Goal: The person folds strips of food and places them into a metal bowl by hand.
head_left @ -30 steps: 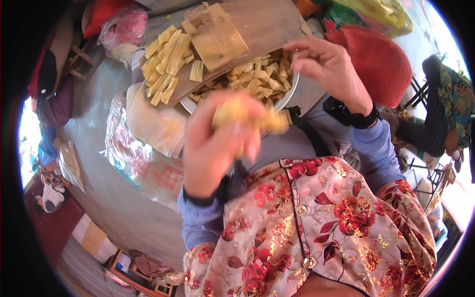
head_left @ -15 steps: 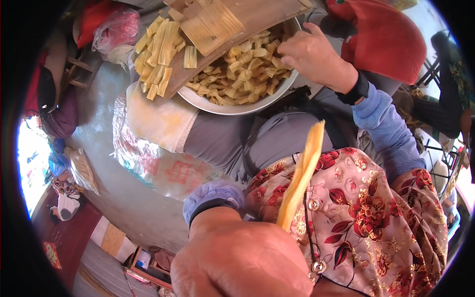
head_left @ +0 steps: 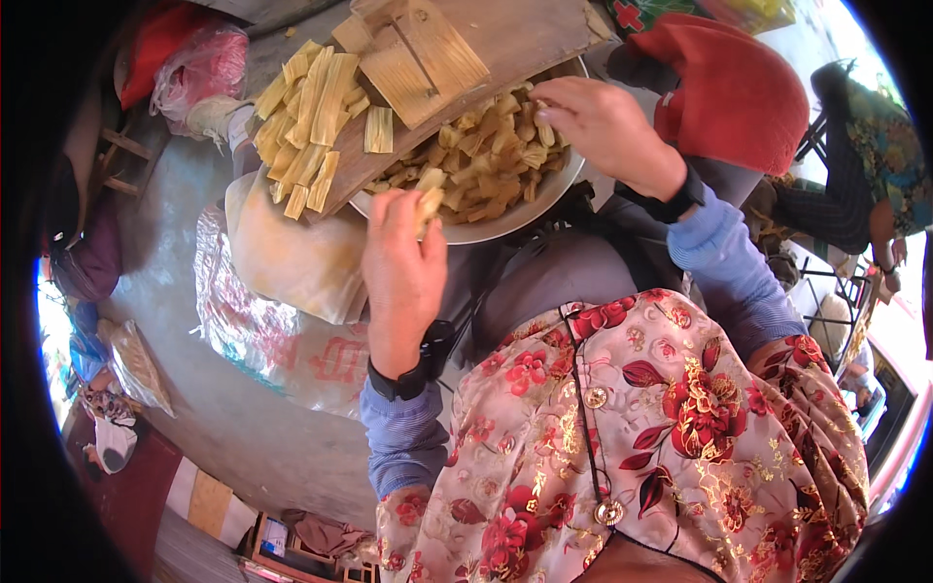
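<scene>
The left hand (head_left: 403,277) has its fingers closed on a yellow strip (head_left: 429,206) at the bowl (head_left: 505,225) rim. The right hand (head_left: 607,131) curls loosely on the pile of strips (head_left: 486,160); I cannot tell if it grips one. The bowl sits on the lap under a board (head_left: 505,49), so a bump could tip it.

Both arms wear blue sleeves (head_left: 408,442) under a pink apron (head_left: 671,457) printed with red flowers and gold leaves. Each wrist carries a black band (head_left: 413,374). Gold round buttons (head_left: 595,396) sit down the apron's front.
</scene>
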The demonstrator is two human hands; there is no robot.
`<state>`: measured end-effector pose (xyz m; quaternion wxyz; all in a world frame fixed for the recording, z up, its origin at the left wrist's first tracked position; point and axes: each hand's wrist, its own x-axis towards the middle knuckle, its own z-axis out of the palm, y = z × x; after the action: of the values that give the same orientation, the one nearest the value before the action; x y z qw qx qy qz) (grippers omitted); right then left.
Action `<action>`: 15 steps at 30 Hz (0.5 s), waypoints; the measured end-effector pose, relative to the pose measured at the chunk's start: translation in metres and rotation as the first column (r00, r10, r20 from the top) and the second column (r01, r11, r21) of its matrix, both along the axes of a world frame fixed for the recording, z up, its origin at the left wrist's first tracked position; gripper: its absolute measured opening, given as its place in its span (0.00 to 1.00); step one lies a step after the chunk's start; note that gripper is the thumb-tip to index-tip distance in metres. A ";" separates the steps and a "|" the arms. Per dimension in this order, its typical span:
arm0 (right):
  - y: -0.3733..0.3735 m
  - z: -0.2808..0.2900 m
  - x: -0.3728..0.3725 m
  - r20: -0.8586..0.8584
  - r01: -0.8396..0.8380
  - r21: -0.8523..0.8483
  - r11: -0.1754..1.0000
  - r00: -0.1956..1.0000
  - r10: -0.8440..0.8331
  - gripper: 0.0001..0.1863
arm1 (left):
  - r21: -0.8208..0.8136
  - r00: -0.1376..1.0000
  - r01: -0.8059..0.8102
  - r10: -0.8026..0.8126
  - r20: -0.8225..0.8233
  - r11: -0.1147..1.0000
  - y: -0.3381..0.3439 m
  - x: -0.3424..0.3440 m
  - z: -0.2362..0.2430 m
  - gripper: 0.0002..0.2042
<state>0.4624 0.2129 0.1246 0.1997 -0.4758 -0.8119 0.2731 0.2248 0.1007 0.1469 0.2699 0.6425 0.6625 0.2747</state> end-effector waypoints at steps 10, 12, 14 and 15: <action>-0.048 0.049 -0.040 -0.175 -0.316 0.018 0.949 0.933 0.314 0.14 | -0.208 0.571 0.235 0.038 0.820 0.950 0.015 0.054 -0.010 0.07; -0.044 0.046 -0.040 -0.188 -0.252 0.080 0.964 0.946 0.263 0.09 | -0.435 0.106 0.675 0.504 0.857 0.597 0.023 0.047 -0.016 0.06; -0.032 0.050 -0.032 0.007 -0.253 0.056 0.966 0.967 0.253 0.09 | -0.384 0.024 0.693 0.512 0.859 0.611 0.027 0.051 -0.009 0.08; -0.024 0.042 -0.028 0.003 -0.257 0.074 0.964 0.966 0.257 0.09 | -0.418 -0.056 0.647 0.587 0.808 0.637 0.027 0.049 -0.004 0.08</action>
<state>0.4343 0.1889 0.1667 0.1828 -0.3578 -0.8756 0.2682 0.2742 0.1278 0.1426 0.9074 0.0512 0.2606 0.3258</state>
